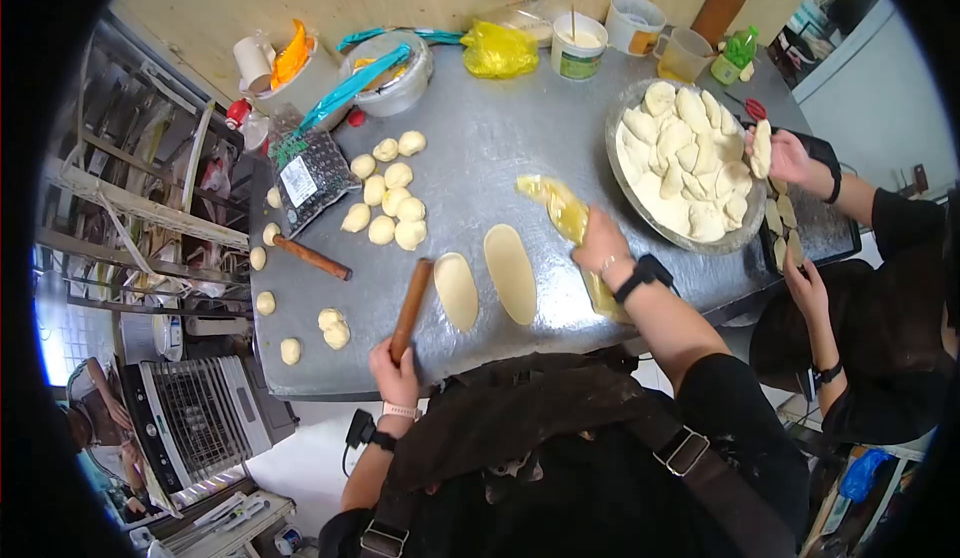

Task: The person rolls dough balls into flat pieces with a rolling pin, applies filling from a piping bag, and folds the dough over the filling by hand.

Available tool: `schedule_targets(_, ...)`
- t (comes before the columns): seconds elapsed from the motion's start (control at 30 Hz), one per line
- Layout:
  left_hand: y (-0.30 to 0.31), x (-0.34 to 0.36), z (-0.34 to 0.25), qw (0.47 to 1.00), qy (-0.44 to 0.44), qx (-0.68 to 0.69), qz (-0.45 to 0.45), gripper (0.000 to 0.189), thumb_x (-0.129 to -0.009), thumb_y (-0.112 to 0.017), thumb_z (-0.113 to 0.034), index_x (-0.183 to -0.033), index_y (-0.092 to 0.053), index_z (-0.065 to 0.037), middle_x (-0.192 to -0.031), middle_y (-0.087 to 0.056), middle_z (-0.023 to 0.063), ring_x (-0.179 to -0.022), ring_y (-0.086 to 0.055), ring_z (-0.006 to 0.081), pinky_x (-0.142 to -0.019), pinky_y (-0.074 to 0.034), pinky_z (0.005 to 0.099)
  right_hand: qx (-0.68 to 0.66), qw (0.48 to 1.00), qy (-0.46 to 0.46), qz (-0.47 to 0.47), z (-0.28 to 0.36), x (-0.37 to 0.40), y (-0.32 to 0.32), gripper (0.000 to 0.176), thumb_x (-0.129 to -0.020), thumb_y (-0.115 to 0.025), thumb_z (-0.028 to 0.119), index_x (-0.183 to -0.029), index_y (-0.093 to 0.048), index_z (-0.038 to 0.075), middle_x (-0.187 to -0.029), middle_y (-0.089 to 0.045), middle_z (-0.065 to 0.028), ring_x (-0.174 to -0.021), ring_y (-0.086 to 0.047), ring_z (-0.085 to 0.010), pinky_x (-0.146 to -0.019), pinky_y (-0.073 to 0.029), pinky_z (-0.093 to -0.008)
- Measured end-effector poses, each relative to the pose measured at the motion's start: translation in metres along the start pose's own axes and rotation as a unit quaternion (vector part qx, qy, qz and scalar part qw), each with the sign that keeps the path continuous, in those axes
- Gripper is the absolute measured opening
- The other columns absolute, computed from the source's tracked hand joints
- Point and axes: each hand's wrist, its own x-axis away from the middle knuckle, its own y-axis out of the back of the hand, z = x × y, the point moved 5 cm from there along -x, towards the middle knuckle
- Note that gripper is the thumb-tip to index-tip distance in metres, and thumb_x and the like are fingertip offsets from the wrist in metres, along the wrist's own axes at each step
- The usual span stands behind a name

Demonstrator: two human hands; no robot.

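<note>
My left hand (395, 376) is wrapped round the lower end of a wooden rolling pin (411, 308), held at the table's front edge. My right hand (603, 245) grips the middle of a clear piping bag (562, 210) with yellow filling inside. One end of the bag points up and left over the table, while its other part hangs below the hand. Between my hands lie two flat dough ovals, a shorter one (457, 293) by the rolling pin and a longer one (511, 275) nearer the bag. Several round dough balls (393, 198) sit beyond the pin.
A second rolling pin (312, 256) and a bag of dark filling (308, 180) lie at left. At right stands a big bowl (640, 220) of floured dough pieces. Beside it a co-worker's hand (788, 158) holds a dough piece over a dark tray (835, 238). Tubs (580, 58) line the wall.
</note>
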Motion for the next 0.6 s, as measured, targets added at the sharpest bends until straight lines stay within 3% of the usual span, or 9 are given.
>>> schedule_targets(0.03,0.007,0.004,0.012,1.0,0.009,-0.013,-0.026,0.035,-0.082,-0.069,-0.008,-0.113,-0.055,-0.001,-0.109,-0.056,0.0199,-0.104,-0.052,0.0386,-0.094,-0.04,0.0457,-0.005,1.0,-0.002,-0.027,-0.002,0.017,0.005,0.051,-0.068,-0.07,0.007,-0.115,-0.051,0.0,-0.108,-0.061,-0.0256,-0.102,-0.061,-0.0418,-0.09,-0.05,-0.0447)
schedule_targets(0.17,0.014,0.023,0.043,0.995,0.067,-0.064,-0.027,0.037,-0.082,-0.069,-0.009,-0.115,-0.055,-0.003,-0.111,-0.056,0.0179,-0.107,-0.051,0.0384,-0.095,-0.039,0.0467,0.046,0.992,-0.072,0.089,-0.04,0.028,0.006,0.047,-0.074,-0.067,0.01,-0.117,-0.051,0.001,-0.105,-0.064,-0.0238,-0.101,-0.063,-0.0388,-0.089,-0.05,-0.0448)
schedule_targets(0.27,0.011,0.015,0.051,0.984,0.11,-0.14,0.004,0.038,-0.082,-0.07,-0.011,-0.117,-0.056,-0.006,-0.112,-0.057,0.017,-0.109,-0.051,0.0382,-0.095,-0.039,0.0462,0.167,0.98,0.071,-0.086,-0.002,0.039,0.024,0.046,-0.074,-0.066,0.01,-0.117,-0.052,0.001,-0.106,-0.064,-0.0236,-0.102,-0.063,-0.0376,-0.089,-0.05,-0.0446)
schedule_targets(0.37,0.005,-0.001,0.055,0.98,0.16,-0.121,0.022,0.039,-0.082,-0.069,-0.016,-0.119,-0.056,-0.008,-0.117,-0.056,0.0162,-0.113,-0.05,0.0376,-0.097,-0.037,0.0473,0.133,0.989,0.071,0.002,-0.008,0.0,-0.012,0.044,-0.075,-0.067,0.011,-0.116,-0.054,0.001,-0.107,-0.065,-0.0232,-0.104,-0.063,-0.0376,-0.089,-0.05,-0.044)
schedule_targets(0.4,0.006,-0.005,0.05,0.976,0.154,-0.152,0.0,0.04,-0.082,-0.069,-0.016,-0.119,-0.056,-0.008,-0.118,-0.055,0.0157,-0.114,-0.049,0.0371,-0.098,-0.037,0.0477,0.098,0.994,0.008,0.055,0.0,0.0,-0.003,0.042,-0.076,-0.068,0.013,-0.114,-0.056,0.001,-0.108,-0.065,-0.023,-0.104,-0.063,-0.038,-0.09,-0.05,-0.0437)
schedule_targets(0.47,0.007,-0.007,0.035,0.966,0.143,-0.213,-0.042,0.04,-0.082,-0.068,-0.018,-0.12,-0.056,-0.008,-0.121,-0.054,0.0146,-0.116,-0.048,0.0363,-0.099,-0.035,0.0485,0.084,0.994,-0.004,0.075,-0.003,-0.007,-0.007,0.041,-0.076,-0.068,0.014,-0.113,-0.057,0.001,-0.109,-0.064,-0.0229,-0.105,-0.062,-0.0383,-0.09,-0.05,-0.0435)
schedule_targets(0.53,0.006,-0.004,0.02,0.977,0.049,-0.197,-0.058,0.042,-0.082,-0.067,-0.016,-0.121,-0.056,-0.009,-0.126,-0.052,0.0141,-0.118,-0.046,0.0369,-0.1,-0.034,0.0491,0.077,0.993,-0.02,0.089,-0.005,-0.01,-0.01,0.042,-0.075,-0.068,0.016,-0.113,-0.058,0.002,-0.107,-0.065,-0.0227,-0.104,-0.063,-0.0378,-0.09,-0.05,-0.0429)
schedule_targets(0.6,-0.001,0.0,0.01,0.984,-0.051,-0.163,-0.048,0.042,-0.081,-0.065,-0.014,-0.121,-0.056,-0.009,-0.128,-0.051,0.0131,-0.119,-0.046,0.0359,-0.102,-0.033,0.0478,0.086,0.995,0.048,0.017,0.01,-0.012,-0.006,0.043,-0.074,-0.069,0.017,-0.114,-0.059,0.003,-0.106,-0.066,-0.0225,-0.102,-0.063,-0.0375,-0.09,-0.05,-0.0424)
